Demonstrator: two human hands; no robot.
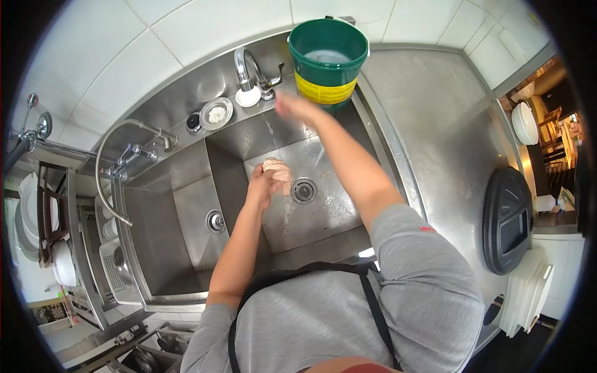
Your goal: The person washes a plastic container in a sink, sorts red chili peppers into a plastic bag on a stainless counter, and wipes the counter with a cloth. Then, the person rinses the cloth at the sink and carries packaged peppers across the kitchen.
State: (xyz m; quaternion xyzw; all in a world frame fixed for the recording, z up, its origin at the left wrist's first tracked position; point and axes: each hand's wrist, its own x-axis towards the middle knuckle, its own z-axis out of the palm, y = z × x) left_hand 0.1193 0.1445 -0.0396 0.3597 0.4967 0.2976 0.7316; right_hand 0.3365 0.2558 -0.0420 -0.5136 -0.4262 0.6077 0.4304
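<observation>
Over the right basin of the steel double sink point(323, 217), my left hand point(262, 185) is closed on a bunched, pale pinkish cloth-like item point(278, 171). A thin stream of water falls near it, beside the drain point(304, 191). My right hand point(297, 109) is raised near the lever of the chrome faucet point(242, 69), left of the green bucket point(329, 59). Motion blurs its fingers, so their pose and any contact with the lever cannot be made out.
A small metal dish point(217, 114) and a dark-capped item point(194, 122) sit on the sink's back ledge. A hose faucet point(102, 168) arches at the left. Dish racks stand far left. A black lid point(509, 221) lies at the right counter's edge.
</observation>
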